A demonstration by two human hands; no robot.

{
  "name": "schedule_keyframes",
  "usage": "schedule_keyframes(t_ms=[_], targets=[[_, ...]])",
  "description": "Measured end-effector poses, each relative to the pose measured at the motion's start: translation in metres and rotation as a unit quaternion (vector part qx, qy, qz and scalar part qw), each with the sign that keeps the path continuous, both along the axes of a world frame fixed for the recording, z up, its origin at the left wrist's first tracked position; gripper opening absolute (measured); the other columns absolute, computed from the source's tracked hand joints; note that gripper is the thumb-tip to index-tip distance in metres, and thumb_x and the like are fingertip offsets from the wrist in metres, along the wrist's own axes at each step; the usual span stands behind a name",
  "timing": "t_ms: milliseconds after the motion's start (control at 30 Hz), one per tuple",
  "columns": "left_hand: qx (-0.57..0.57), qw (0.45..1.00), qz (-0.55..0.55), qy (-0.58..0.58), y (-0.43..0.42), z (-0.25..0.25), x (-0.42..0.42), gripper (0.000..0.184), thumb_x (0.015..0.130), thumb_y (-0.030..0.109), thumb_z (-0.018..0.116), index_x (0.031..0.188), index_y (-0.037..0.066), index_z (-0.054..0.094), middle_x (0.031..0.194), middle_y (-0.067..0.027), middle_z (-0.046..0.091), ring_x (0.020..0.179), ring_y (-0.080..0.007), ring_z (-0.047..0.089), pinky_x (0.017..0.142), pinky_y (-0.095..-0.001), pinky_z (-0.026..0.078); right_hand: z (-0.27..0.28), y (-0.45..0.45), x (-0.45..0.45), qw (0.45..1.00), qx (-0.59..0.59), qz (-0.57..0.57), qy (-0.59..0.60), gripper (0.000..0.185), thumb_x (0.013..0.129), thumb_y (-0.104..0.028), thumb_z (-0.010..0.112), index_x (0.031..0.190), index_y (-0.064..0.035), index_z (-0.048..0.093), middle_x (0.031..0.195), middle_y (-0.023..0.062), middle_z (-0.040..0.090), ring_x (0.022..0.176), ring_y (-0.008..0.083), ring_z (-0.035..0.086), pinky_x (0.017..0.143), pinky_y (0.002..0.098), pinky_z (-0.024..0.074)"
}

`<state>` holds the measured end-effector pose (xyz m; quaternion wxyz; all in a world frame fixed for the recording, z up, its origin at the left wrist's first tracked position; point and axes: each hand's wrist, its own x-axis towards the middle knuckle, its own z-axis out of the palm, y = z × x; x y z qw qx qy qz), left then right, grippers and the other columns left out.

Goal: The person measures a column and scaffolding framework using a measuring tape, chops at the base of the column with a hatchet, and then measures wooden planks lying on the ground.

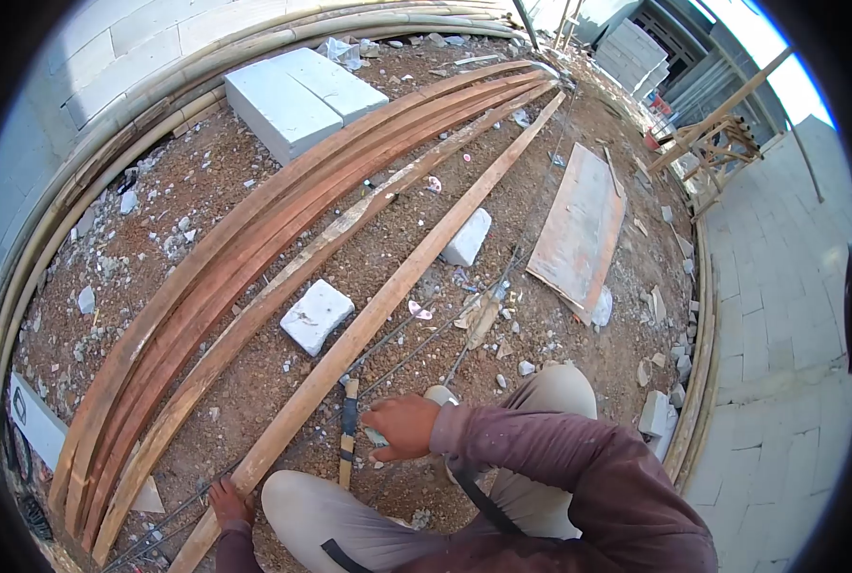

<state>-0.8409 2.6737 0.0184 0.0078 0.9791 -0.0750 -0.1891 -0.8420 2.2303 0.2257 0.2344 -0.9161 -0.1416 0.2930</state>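
My left hand point(230, 501) grips the near end of a long wooden beam point(378, 309), its fingers curled over the edge. The beam runs away from me across the dirt. My right hand point(405, 427) is above the ground between my knees, its fingers bent around a small pale greenish thing point(376, 437) that is mostly hidden. Just left of that hand lies a wooden handle point(349, 430) wrapped with dark tape; its lower part passes beside my knee. A white block piece point(317, 317) sits left of the beam, and another block piece point(467, 238) lies farther along it.
Several reddish wooden beams point(244, 224) lie to the left. Large white blocks point(302, 95) stand behind them. A flat board point(579, 224) lies to the right, with thin metal rods point(426, 342) nearer. Bamboo poles point(701, 372) line the block wall point(770, 306).
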Motion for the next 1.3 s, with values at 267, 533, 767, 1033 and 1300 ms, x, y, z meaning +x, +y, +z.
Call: schedule_keyframes(t_ms=[267,533,767,1033,1300], targets=[[-0.02,0.999,0.022,0.012,0.01,-0.024,0.009,0.075,0.07,0.041,0.076,0.121,0.001,0.039,0.111,-0.0171,0.043,0.108,-0.0365,0.042,0.098,-0.0475,0.033,-0.014,0.023,0.025,0.999,-0.008,0.03,0.013,0.05,0.078,-0.039,0.069,0.107,-0.0007,0.057,0.107,0.0211,0.061,0.103,0.038,0.06,0.087,0.0469,0.0481],[-0.023,0.999,0.031,0.011,0.026,-0.017,0.022,0.069,0.077,0.048,0.069,0.128,0.008,0.044,0.121,-0.0175,0.047,0.118,-0.036,0.041,0.103,-0.0487,0.029,-0.019,0.054,0.042,0.998,0.008,0.052,0.034,0.056,0.073,-0.038,0.076,0.112,-0.0006,0.059,0.103,0.0227,0.063,0.095,0.0395,0.062,0.081,0.0451,0.0505],[0.035,0.992,0.042,-0.117,0.015,-0.055,-0.015,0.062,0.081,0.042,0.063,0.13,0.009,0.046,0.129,-0.0177,0.045,0.122,-0.0369,0.039,0.107,-0.0519,0.023,-0.014,0.061,0.038,0.998,0.023,0.047,0.045,0.051,0.072,-0.037,0.077,0.103,0.0019,0.063,0.091,0.0215,0.064,0.085,0.0381,0.064,0.076,0.0429,0.0511],[-0.01,0.996,0.081,0.047,0.008,-0.006,-0.002,0.057,0.086,0.033,0.055,0.135,0.008,0.042,0.134,-0.0176,0.044,0.129,-0.0359,0.035,0.109,-0.0516,0.021,-0.027,0.058,0.028,0.995,0.034,0.095,0.023,0.051,0.074,-0.041,0.074,0.101,0.0006,0.064,0.089,0.0224,0.065,0.085,0.0388,0.064,0.076,0.0434,0.0508],[0.02,0.993,0.112,-0.044,-0.001,-0.034,-0.018,0.064,0.087,0.03,0.054,0.144,0.011,0.033,0.15,-0.0189,0.027,0.141,-0.0387,0.019,0.114,-0.0527,0.012,-0.022,0.06,0.032,0.992,0.021,0.125,0.006,0.057,0.075,-0.046,0.071,0.108,-0.0009,0.061,0.1,0.0229,0.064,0.093,0.0391,0.063,0.083,0.0453,0.0501]])
